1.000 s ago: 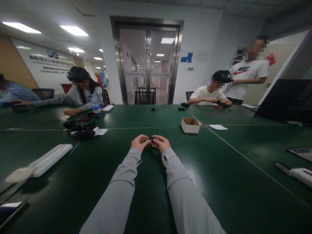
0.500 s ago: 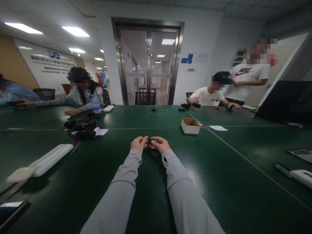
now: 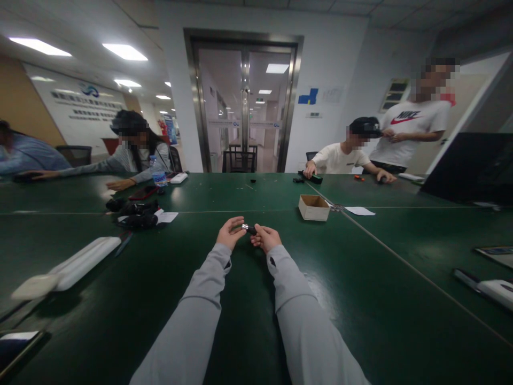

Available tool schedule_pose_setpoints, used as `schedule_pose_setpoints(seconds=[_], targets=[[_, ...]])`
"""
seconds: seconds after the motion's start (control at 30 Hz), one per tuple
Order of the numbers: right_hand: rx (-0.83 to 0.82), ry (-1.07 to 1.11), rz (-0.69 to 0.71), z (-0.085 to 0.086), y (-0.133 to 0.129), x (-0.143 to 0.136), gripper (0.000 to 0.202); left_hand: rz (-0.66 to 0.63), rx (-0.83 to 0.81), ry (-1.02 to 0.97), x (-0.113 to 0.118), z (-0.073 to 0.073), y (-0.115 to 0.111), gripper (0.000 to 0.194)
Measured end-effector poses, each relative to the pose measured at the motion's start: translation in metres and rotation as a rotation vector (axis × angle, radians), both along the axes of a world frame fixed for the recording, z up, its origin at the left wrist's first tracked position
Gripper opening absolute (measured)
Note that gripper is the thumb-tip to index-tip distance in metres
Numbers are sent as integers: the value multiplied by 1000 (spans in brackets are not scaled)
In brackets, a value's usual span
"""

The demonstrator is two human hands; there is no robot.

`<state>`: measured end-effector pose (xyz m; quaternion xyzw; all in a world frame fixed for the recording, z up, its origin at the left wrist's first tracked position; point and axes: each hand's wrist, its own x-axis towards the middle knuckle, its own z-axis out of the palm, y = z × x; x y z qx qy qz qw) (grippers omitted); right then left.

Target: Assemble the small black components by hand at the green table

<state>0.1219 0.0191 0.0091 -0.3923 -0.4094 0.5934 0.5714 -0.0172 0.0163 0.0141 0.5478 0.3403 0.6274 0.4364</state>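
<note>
Black with silvery end, a small object (image 3: 251, 230) is being pinched by the right hand (image 3: 267, 238); near that end, the left hand (image 3: 229, 234) is curving, fingers parted. Farther, a box (image 3: 313, 213) is resting on the green table (image 3: 401, 267).

A silver-tipped black object (image 3: 250, 230) is held in the right grip (image 3: 267, 238) over the bench (image 3: 380, 278), its tip pointed at the left grip (image 3: 230, 234); a box (image 3: 313, 212) is set beyond.
</note>
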Motion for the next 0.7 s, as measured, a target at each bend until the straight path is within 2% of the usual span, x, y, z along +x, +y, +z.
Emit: schedule_pose_setpoints(seconds=[0.17,0.23,0.37,0.57,0.7], targets=[[19,8,27,-1,1,0,19,33,-239,-46,0,-6,5,40],[12,-2,20,-2,1,0,19,47,-220,1,-1,-5,4,38],[12,1,20,-2,1,1,19,-22,-88,30,-2,0,1,42],[21,-15,31,-1,0,1,17,54,-244,44,0,-3,1,40],[22,-1,25,-2,0,1,17,-32,-100,86,-2,-1,0,40]])
